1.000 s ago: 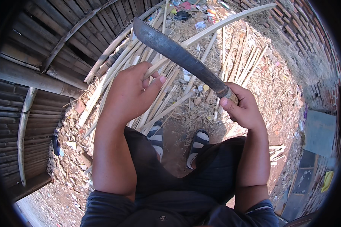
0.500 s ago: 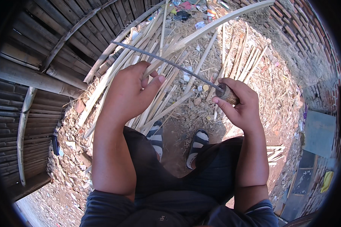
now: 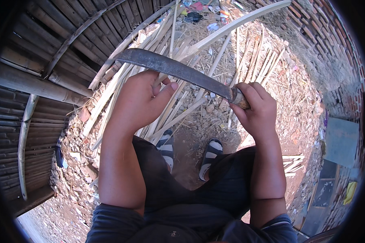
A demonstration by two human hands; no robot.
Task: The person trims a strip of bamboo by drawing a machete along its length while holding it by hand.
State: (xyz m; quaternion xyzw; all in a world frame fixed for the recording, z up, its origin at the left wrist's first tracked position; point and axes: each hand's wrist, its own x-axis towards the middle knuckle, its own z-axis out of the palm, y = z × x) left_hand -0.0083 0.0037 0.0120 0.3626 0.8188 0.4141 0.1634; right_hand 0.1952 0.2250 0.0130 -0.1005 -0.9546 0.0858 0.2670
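My right hand (image 3: 256,106) is closed round the wooden handle of a machete (image 3: 166,65). Its dark, slightly curved blade reaches leftward with the broad side facing up, passing just beyond my left hand (image 3: 141,97). Between the thumb and fingers of that left hand is the near end of a long pale bamboo strip (image 3: 227,28), which runs away to the far right and bends near its tip. The blade crosses over the strip in this view; whether they touch I cannot tell. Part of the strip is hidden under the blade.
Split bamboo strips (image 3: 105,95) lie in a heap beneath my left hand, with another bundle (image 3: 261,56) farther right. Slatted bamboo walling (image 3: 36,85) stands on the left, a brick wall (image 3: 320,36) on the right. Shavings, rubble and litter (image 3: 194,16) cover the ground around my sandalled feet (image 3: 211,156).
The machete has turned in my right hand: its blade showed edge-on before, and now its flat side shows. My left hand keeps hold of the strip in nearly the same place.
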